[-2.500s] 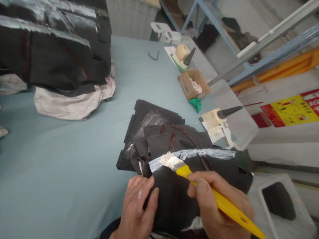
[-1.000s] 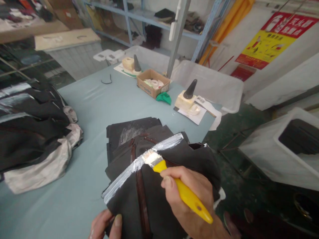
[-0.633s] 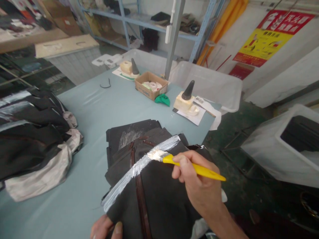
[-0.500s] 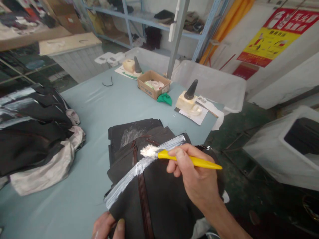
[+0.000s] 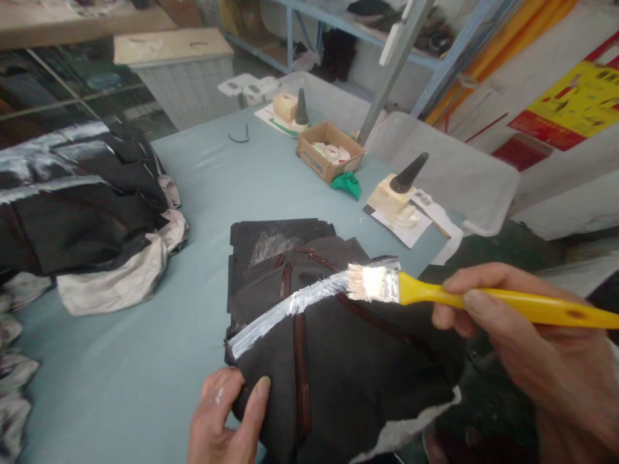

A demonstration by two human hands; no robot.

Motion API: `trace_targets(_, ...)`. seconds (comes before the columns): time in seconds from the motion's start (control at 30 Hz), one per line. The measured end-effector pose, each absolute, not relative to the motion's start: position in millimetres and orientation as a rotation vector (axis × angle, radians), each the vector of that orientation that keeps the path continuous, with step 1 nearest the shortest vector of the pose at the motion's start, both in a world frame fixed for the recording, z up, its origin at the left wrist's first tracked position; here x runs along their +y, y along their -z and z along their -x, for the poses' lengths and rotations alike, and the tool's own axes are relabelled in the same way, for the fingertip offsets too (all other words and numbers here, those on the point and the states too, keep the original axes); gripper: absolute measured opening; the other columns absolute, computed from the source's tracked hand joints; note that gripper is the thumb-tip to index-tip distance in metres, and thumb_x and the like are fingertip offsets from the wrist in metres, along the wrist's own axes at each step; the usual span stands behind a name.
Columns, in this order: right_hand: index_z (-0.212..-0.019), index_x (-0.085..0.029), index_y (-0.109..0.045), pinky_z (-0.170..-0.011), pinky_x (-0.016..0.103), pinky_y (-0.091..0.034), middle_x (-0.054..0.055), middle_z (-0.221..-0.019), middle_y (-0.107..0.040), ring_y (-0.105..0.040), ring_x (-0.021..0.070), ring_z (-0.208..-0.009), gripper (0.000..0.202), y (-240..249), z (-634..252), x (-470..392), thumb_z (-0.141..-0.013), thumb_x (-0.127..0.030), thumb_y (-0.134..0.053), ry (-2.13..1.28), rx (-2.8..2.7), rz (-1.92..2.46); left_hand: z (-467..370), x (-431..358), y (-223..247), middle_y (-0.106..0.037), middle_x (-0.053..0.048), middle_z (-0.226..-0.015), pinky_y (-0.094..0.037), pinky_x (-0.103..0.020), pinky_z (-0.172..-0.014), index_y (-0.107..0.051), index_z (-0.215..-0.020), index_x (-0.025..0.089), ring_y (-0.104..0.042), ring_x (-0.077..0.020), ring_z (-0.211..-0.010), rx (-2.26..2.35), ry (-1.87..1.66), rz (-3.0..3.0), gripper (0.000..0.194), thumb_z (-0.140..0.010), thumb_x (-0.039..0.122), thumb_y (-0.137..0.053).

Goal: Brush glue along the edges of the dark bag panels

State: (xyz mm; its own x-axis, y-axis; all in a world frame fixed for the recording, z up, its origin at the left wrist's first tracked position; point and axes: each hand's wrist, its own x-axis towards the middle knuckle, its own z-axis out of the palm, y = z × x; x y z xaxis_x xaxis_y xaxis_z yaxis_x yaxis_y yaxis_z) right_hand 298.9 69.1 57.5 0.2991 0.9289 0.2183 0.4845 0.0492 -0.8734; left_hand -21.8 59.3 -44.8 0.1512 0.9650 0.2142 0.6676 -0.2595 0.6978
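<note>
My right hand (image 5: 522,328) grips the yellow handle of a brush (image 5: 430,293), whose bristles are coated in white paste. The bristles are over the right part of a white pasted strip (image 5: 275,316) along the edge of a dark fabric piece (image 5: 353,361) with brown zipper-like seams. My left hand (image 5: 229,412) pinches the left edge of this piece between thumb and fingers. Beneath its far edge lies a dark flat board (image 5: 242,238) with white smears.
At the left lies a pile of dark fabric pieces (image 5: 62,225) with white strips and pale lining. Farther back on the blue-green table (image 5: 193,187) are a small cardboard box (image 5: 316,161), green cloth (image 5: 347,184) and two yellowish blocks with black cones.
The brush and my right hand have moved right, toward the strip's right end. More of my left hand shows. The whole view has shifted.
</note>
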Motion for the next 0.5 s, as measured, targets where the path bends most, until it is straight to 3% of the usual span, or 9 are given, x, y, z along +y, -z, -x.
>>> trace_targets(0.13,-0.092,-0.027,-0.073,-0.042,0.018,-0.051,-0.002,-0.067,-0.073,-0.067,0.0144,-0.049,0.015,-61,-280,69,-0.104,-0.031,-0.065,-0.538,-1.576,1.555,17,57,41,-0.062,0.002,-0.065,-0.052,-0.025,-0.061,-0.060,-0.066,0.025,-0.061,-0.0158,-0.065,1.572,-0.928,-1.970,0.034,-0.098,0.035,-0.066)
trace_targets(0.33,-0.094,-0.025,-0.071,-0.057,0.022,-0.061,-0.004,-0.073,-0.076,-0.072,0.0150,-0.056,0.012,-33,-250,78,-0.100,-0.022,-0.061,-0.436,-1.721,1.540,19,49,45,-0.064,0.002,-0.073,-0.053,-0.024,-0.068,-0.063,-0.074,0.024,-0.061,-0.0156,-0.073,1.555,-0.897,-1.887,0.025,-0.098,0.029,-0.067)
trace_targets(0.5,-0.094,-0.028,-0.074,-0.053,0.022,-0.059,-0.003,-0.074,-0.078,-0.074,0.0168,-0.059,0.010,-53,-240,73,-0.101,-0.032,-0.067,-0.238,-1.706,1.645,14,51,40,-0.063,0.001,-0.071,-0.054,-0.025,-0.069,-0.056,-0.069,0.024,-0.061,-0.0157,-0.074,1.499,-0.957,-1.854,0.031,-0.099,0.027,-0.064)
